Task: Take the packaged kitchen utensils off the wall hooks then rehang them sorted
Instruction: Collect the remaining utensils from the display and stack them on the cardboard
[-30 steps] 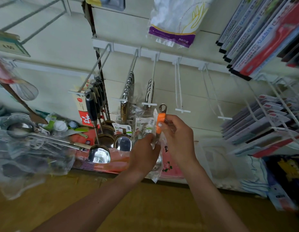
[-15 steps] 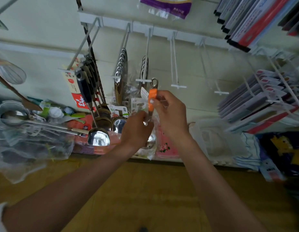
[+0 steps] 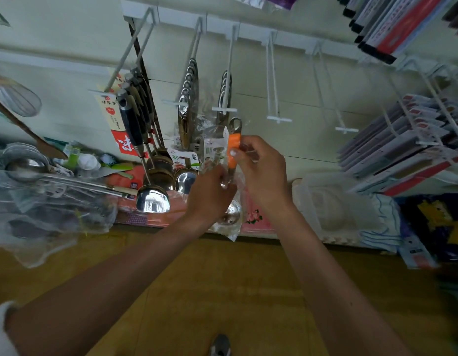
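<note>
I hold a packaged ladle with an orange handle (image 3: 234,145) in clear plastic, just below the tip of a white wall hook (image 3: 224,109). My right hand (image 3: 261,170) pinches the orange handle near its metal hanging loop. My left hand (image 3: 210,194) grips the lower part of the package around the shaft. Steel ladles (image 3: 188,98) hang on the hook to the left, and black-handled ladles (image 3: 131,122) hang further left. Two white hooks (image 3: 279,119) to the right carry nothing.
Flat packaged goods (image 3: 407,140) hang on hooks at the right. A low shelf (image 3: 171,222) below the hooks holds loose ladles, bagged utensils (image 3: 43,206) and cloth items. The floor (image 3: 222,291) is wooden, and a shoe tip (image 3: 220,345) shows at the bottom edge.
The camera has tilted downward, so the wall display sits higher in view. Both hands keep the orange-handled ladle package in about the same place below the hook tip.
</note>
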Motion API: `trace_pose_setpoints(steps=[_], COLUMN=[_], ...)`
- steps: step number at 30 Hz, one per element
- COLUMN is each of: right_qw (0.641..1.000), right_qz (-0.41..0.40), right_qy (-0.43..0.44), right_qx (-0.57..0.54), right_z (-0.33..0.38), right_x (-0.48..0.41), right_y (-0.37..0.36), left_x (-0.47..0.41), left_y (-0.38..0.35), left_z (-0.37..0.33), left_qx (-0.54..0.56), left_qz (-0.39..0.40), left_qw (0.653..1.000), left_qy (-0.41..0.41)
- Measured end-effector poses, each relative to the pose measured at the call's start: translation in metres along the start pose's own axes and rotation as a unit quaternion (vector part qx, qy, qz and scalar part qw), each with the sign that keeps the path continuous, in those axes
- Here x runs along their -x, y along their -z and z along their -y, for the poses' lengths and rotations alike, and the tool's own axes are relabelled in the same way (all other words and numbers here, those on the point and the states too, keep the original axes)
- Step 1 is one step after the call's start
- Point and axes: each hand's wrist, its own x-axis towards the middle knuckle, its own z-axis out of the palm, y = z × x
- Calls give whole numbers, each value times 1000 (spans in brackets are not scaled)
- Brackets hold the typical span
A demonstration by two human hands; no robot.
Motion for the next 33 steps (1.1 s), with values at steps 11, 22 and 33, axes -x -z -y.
trace_pose_setpoints(steps=[11,22,33], right_qw=[980,909,836], right_qz=[164,328,447], right_qy=[107,254,311], right_qx=[24,-33,-67], right_z=[42,224,373], right_x=[26,117,264], right_y=[-127,-359,-564], left_x=[51,181,347], left_y=[96,338,532], left_z=[99,220,343], left_qx=[7,-22,-3], left_qz=[-78,-277,-379], left_qw=[993,932,872], left_qy=[90,233,310])
